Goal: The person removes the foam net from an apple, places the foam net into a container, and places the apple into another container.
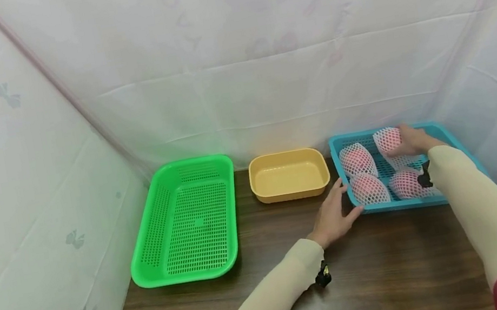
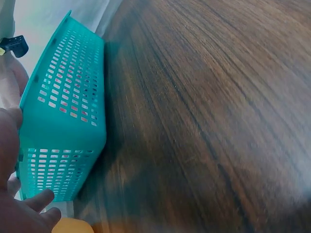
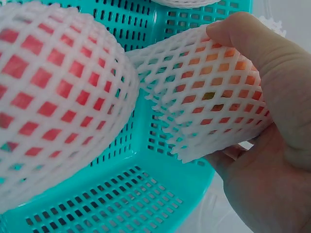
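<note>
At the right, a blue perforated basket (image 1: 385,205) holds several round, reddish fruits in white foam nets. My right hand (image 1: 415,140) grips one netted fruit (image 1: 388,140) near the basket's back; in the right wrist view the thumb lies over the net (image 3: 214,92) and the fingers go beneath it. The fruit's exact kind is hidden by the mesh. Another netted fruit (image 3: 58,97) sits close beside it. My left hand (image 1: 332,218) touches the basket's near left corner, thumb along the front and fingers spread along the left side, outside the wall (image 2: 63,126).
A yellow tub (image 1: 292,195) stands left of the blue basket. Farther left is a green perforated basket (image 1: 229,235) with nothing in it. All stand on a dark wooden table (image 1: 387,274), with pale printed curtains (image 1: 229,98) behind and at both sides.
</note>
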`<state>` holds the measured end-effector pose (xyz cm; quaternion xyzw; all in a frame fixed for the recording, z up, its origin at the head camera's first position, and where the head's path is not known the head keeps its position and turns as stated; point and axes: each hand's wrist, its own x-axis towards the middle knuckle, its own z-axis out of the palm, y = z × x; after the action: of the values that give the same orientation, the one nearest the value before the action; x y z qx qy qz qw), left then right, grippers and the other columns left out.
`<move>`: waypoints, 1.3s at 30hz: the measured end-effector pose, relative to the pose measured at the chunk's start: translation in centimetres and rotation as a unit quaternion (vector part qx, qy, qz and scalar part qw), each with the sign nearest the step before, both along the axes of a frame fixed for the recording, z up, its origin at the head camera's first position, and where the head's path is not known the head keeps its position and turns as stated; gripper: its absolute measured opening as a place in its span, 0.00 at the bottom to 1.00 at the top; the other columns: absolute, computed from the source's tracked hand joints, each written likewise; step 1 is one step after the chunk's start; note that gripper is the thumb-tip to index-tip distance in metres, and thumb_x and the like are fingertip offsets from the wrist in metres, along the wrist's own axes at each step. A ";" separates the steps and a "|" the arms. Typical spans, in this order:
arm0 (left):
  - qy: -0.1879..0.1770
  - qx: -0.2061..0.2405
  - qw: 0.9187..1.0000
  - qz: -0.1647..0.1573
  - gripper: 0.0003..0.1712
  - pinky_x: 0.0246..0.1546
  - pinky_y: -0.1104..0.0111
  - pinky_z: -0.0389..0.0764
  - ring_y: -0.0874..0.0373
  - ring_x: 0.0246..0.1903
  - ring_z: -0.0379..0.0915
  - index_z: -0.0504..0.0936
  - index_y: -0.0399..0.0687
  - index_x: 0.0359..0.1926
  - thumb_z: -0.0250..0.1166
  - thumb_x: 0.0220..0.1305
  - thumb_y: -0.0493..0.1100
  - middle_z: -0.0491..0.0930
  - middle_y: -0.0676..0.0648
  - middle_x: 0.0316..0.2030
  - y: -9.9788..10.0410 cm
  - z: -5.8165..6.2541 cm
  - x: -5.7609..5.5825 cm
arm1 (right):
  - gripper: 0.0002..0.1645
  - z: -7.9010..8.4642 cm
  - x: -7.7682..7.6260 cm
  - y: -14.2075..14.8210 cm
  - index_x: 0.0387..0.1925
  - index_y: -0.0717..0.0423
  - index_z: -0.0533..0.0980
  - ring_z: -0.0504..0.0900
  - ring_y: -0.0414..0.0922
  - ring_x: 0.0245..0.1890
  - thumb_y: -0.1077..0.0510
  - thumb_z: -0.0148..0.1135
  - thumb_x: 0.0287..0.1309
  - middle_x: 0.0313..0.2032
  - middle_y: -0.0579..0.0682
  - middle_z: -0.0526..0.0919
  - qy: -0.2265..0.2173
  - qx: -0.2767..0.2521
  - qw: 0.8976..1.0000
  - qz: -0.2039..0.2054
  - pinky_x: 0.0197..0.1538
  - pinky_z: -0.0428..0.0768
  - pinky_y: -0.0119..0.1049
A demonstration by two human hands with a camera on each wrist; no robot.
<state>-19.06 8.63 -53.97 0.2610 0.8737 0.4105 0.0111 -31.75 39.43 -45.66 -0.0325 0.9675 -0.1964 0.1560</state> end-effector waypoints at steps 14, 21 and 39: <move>0.002 -0.024 0.999 -0.030 0.36 0.66 0.65 0.62 0.61 0.71 0.52 0.63 0.48 0.71 0.58 0.69 0.57 0.53 0.51 0.74 -1.9 1.0 -1.5 | 0.63 -0.4 -0.1 -0.4 0.70 0.78 0.41 0.58 0.76 0.60 0.49 0.71 0.53 0.63 0.81 0.53 0.042 -0.039 0.998 0.018 0.57 0.63 0.70; 0.009 0.000 1.000 -0.021 0.34 0.66 0.65 0.63 0.61 0.70 0.55 0.65 0.49 0.70 0.59 0.68 0.57 0.58 0.51 0.73 -2.6 1.0 -1.9 | 0.60 0.2 -0.3 -0.8 0.70 0.75 0.45 0.62 0.74 0.59 0.50 0.72 0.52 0.62 0.78 0.57 0.079 -0.039 0.996 0.033 0.56 0.64 0.71; 0.007 0.106 0.994 -0.002 0.44 0.62 0.66 0.69 0.56 0.64 0.66 0.59 0.57 0.72 0.67 0.60 0.61 0.62 0.52 0.70 -4.6 0.9 -2.9 | 0.57 0.8 0.2 -1.8 0.71 0.69 0.47 0.63 0.69 0.60 0.58 0.72 0.51 0.63 0.73 0.59 0.128 -0.066 0.987 0.073 0.56 0.65 0.69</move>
<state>-21.96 4.05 -53.08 0.2649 0.8251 0.4986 -0.0217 -31.57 37.61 -44.82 -0.1379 0.9594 -0.2425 0.0422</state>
